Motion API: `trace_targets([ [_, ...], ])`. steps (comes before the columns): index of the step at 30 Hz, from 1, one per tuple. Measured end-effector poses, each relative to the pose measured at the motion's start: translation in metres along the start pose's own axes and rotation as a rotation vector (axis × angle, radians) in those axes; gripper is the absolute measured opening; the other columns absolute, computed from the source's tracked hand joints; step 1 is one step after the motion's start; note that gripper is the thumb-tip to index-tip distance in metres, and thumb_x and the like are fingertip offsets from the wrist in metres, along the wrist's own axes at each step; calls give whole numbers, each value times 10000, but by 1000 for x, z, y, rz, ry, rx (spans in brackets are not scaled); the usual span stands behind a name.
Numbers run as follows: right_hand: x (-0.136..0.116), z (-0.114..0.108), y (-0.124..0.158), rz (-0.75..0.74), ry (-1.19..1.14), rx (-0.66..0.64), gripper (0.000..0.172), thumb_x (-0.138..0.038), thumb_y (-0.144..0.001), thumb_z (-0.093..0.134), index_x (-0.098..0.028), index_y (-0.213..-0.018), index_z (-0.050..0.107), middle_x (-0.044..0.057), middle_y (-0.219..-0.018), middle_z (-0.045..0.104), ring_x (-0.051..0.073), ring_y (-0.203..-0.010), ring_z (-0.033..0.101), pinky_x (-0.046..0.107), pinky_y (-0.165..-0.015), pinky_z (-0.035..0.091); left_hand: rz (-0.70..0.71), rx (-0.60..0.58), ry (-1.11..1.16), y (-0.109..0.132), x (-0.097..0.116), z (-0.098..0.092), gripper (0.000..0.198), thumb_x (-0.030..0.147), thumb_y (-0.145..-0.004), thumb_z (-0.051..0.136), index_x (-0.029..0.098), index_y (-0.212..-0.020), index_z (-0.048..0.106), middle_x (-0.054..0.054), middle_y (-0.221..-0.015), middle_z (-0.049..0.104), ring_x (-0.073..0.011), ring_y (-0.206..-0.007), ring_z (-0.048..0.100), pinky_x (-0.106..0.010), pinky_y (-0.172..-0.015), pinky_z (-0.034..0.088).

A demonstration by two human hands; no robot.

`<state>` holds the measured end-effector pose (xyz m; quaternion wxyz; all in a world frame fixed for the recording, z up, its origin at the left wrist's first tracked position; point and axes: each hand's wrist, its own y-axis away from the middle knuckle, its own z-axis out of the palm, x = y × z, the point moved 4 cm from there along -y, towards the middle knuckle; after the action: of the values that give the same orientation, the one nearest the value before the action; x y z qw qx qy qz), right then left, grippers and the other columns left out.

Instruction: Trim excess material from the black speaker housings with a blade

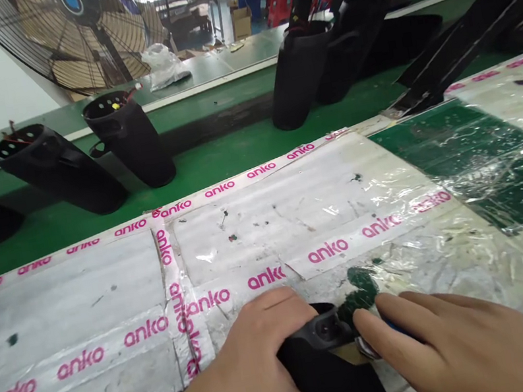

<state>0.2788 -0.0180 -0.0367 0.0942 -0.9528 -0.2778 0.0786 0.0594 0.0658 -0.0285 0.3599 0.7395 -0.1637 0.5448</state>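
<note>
My left hand [257, 364] grips a small black plastic part [325, 359] with a socket-like opening at its top end, low in the middle of the view. My right hand [431, 345] lies just to its right, fingers curled, with the fingertips touching the part and a small metal and blue piece [367, 345] partly hidden under them. Both hands rest on a worktop [107, 295] covered in white sheet and clear tape printed "anko" in pink.
A green conveyor belt [214, 153] runs behind the worktop, carrying several black cylindrical housings [129, 138] with wires and tall black parts [301, 72]. A large fan [74, 33] stands at the back left. A bare green patch [477, 166] shows on the right.
</note>
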Motion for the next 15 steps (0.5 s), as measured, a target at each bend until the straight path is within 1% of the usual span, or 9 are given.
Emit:
trace_targets([
  [2,0,-2,-3,27,-59,34,515,-78,-811,539,-192,-1313,543,50,-964,597,182,-745,496,324,-736,289,-30,-10,-8,-3,4,1,631,694,-514,1062,219,-749,719,-71,-934,666,-263,-829,661,-308,-610,497],
  [3,0,-3,-6,34,-81,36,503,-57,-822,514,-195,-1305,544,42,-944,588,178,-716,477,338,-727,273,-40,-16,-10,-4,6,1,654,725,-501,1051,218,-720,702,-70,-908,660,-265,-814,655,-313,-607,484],
  [5,1,-5,-15,19,-78,-3,470,-64,-855,521,-191,-1306,563,43,-917,576,178,-707,470,336,-724,284,-41,-16,-16,-5,9,2,644,716,-516,1055,217,-703,695,-58,-864,639,-245,-784,629,-311,-610,471],
  [7,4,-4,-25,-32,-19,-102,392,-158,-930,617,-157,-1323,603,67,-905,576,182,-747,496,294,-736,338,-21,13,-35,-3,10,0,584,639,-549,1083,217,-720,717,-39,-832,610,-211,-759,590,-296,-621,475],
  [8,5,-4,-30,-59,13,-153,385,-224,-960,673,-137,-1331,621,79,-899,575,187,-769,510,275,-746,365,-12,28,-50,-2,10,-1,557,594,-558,1098,216,-733,727,-30,-825,594,-194,-745,566,-285,-622,473],
  [10,10,-4,-38,-97,47,-216,400,-315,-994,724,-127,-1336,640,86,-882,567,196,-791,529,261,-748,382,0,55,-71,1,6,-3,530,538,-563,1114,219,-788,756,-19,-835,590,-174,-732,548,-267,-620,469],
  [12,15,-6,-43,-127,46,-249,408,-342,-994,748,-128,-1325,642,81,-865,559,196,-787,537,260,-731,372,4,57,-71,3,2,-5,551,566,-571,1108,220,-830,766,-19,-853,615,-171,-730,560,-262,-614,458],
  [15,20,-11,-48,-190,-8,-252,410,-284,-909,776,-143,-1261,620,55,-837,550,178,-734,527,270,-679,301,38,53,-60,1,0,-6,645,678,-568,1076,195,-767,698,-31,-842,627,-179,-726,583,-260,-574,422],
])
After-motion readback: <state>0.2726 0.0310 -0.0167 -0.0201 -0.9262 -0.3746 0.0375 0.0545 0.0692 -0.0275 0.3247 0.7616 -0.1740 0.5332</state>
